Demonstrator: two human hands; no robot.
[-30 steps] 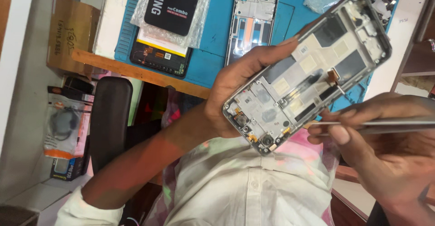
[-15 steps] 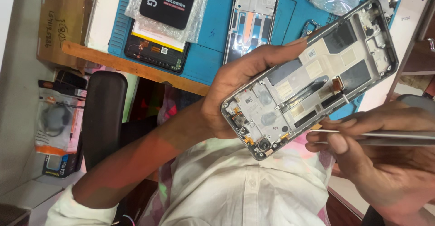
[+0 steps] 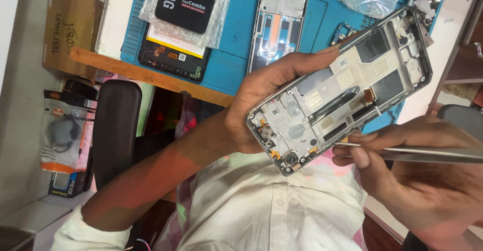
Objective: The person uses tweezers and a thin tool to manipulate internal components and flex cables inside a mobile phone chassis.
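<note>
phone (image 3: 342,97) with its back off sits up in the air in our left hand (image 3: 264,97), above our white shirt (image 3: 261,205) and in front of the blue mat (image 3: 241,34). our left fingers wrap round its long edge, curled tight, thumb under, so the inside parts face us. our right hand (image 3: 422,180) pinches thin metal tweezers (image 3: 412,153) between thumb and fingers. the tip rests just at the phone's lower edge, near the small camera end. we cannot tell if the tip has hold of any part.

we think we are at the picking step, working on a tiny piece inside. next, the tip needs to go in slow and soft, and the left hand must keep the phone very steady.

on the mat lie another frame (image 3: 279,19) and a black pack (image 3: 186,2) in a clear bag.
</note>
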